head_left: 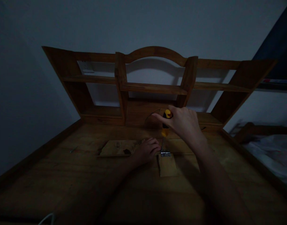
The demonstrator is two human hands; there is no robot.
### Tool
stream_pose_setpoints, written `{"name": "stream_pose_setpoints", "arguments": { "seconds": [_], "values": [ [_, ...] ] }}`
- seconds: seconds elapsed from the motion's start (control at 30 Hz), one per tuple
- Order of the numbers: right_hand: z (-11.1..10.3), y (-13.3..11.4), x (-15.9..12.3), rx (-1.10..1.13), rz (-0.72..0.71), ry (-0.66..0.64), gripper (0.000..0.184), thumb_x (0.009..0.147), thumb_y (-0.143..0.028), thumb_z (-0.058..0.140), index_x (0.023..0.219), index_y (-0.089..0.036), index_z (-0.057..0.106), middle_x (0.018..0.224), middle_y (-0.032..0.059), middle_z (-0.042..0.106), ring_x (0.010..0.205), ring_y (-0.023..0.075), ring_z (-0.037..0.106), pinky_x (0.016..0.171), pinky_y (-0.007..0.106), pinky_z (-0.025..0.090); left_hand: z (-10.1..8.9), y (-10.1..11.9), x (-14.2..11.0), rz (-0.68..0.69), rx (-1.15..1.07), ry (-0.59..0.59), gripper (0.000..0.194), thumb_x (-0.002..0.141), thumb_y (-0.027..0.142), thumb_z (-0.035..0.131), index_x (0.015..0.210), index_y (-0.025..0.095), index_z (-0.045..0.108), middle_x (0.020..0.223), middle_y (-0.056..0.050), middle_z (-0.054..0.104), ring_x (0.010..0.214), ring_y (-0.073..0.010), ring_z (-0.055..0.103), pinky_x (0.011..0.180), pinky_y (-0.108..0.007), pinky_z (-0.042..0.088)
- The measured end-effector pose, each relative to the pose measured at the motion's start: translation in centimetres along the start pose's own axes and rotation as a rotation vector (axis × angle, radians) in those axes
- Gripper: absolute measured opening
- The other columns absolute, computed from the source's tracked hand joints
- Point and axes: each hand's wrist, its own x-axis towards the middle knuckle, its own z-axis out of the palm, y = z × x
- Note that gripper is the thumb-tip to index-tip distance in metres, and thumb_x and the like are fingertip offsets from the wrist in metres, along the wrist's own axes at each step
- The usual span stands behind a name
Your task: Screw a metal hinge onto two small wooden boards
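Note:
My right hand point(184, 123) grips the yellow and black handle of a screwdriver point(165, 132), its thumb stretched out to the left. The screwdriver stands nearly upright, its tip down at a small metal hinge point(165, 153). That hinge spans a long wooden board point(115, 147) and a short wooden piece point(168, 165) nearer to me. Curled over the long board just left of the hinge, my left hand point(149, 149) presses it against the desktop, fingertips close to the screwdriver's shaft. Any screw under the tip is too small to make out.
The wooden desktop point(91, 178) carries a small metal item point(72, 150), perhaps a screw, at left. A wooden shelf unit point(155, 89) rises along the back against the wall. A pale cable point(48, 216) shows at the lower left edge. The scene is dim.

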Motion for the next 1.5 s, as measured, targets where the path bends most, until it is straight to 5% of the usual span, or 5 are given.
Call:
{"name": "stream_pose_setpoints", "arguments": {
  "seconds": [0.53, 0.87, 1.07, 1.27, 1.5],
  "values": [
    [0.6, 2.9, 1.1, 0.647, -0.187, -0.282, 0.050, 0.088, -0.066, 0.053, 0.078, -0.017, 0.058, 0.071, -0.0002, 0.058, 0.062, 0.0121, 0.048, 0.056, 0.027, 0.028, -0.2, 0.0, 0.2, 0.002, -0.008, -0.014, 0.022, 0.099, 0.027, 0.049, 0.093, 0.017, 0.068, 0.099, -0.005, 0.061, 0.099, -0.0179, 0.056, 0.089, -0.031, 0.046],
    [-0.3, 2.8, 0.9, 0.574, -0.235, -0.261, 0.017, 0.093, -0.035, 0.053, 0.100, -0.020, 0.055, 0.079, -0.0005, 0.061, 0.070, 0.0150, 0.057, 0.062, 0.024, 0.034, 0.2, -0.5, 0.2, 0.005, -0.038, 0.011, 0.024, 0.101, 0.029, 0.045, 0.097, 0.017, 0.066, 0.102, -0.006, 0.061, 0.099, -0.0178, 0.057, 0.090, -0.031, 0.047],
    [-0.5, 2.6, 0.6, 0.514, -0.235, -0.203, 0.032, 0.092, -0.051, 0.055, 0.094, -0.019, 0.060, 0.078, 0.0017, 0.064, 0.070, 0.0172, 0.060, 0.062, 0.026, 0.036, 0.2, -0.4, 0.1, 0.004, -0.017, -0.003, 0.026, 0.101, 0.029, 0.045, 0.097, 0.018, 0.068, 0.101, -0.006, 0.061, 0.099, -0.0183, 0.058, 0.089, -0.032, 0.047],
    [-1.1, 2.7, 0.3, 0.504, -0.265, -0.270, 0.043, 0.087, -0.029, 0.056, 0.130, -0.021, 0.053, 0.109, 0.0055, 0.067, 0.089, 0.0202, 0.063, 0.079, 0.028, 0.041, -0.1, -0.1, 0.0, 0.017, 0.026, -0.027, 0.025, 0.100, 0.027, 0.046, 0.095, 0.018, 0.068, 0.101, -0.006, 0.061, 0.099, -0.0182, 0.057, 0.088, -0.031, 0.047],
    [-0.6, 2.2, 0.3, 0.486, -0.305, -0.197, 0.032, 0.089, -0.036, 0.056, 0.117, -0.020, 0.055, 0.106, 0.0067, 0.066, 0.095, 0.0229, 0.062, 0.083, 0.031, 0.042, -0.2, 0.1, 0.0, -0.001, 0.037, -0.032, 0.026, 0.101, 0.028, 0.045, 0.099, 0.018, 0.069, 0.101, -0.006, 0.061, 0.098, -0.0185, 0.057, 0.088, -0.033, 0.047]
  ]
}}
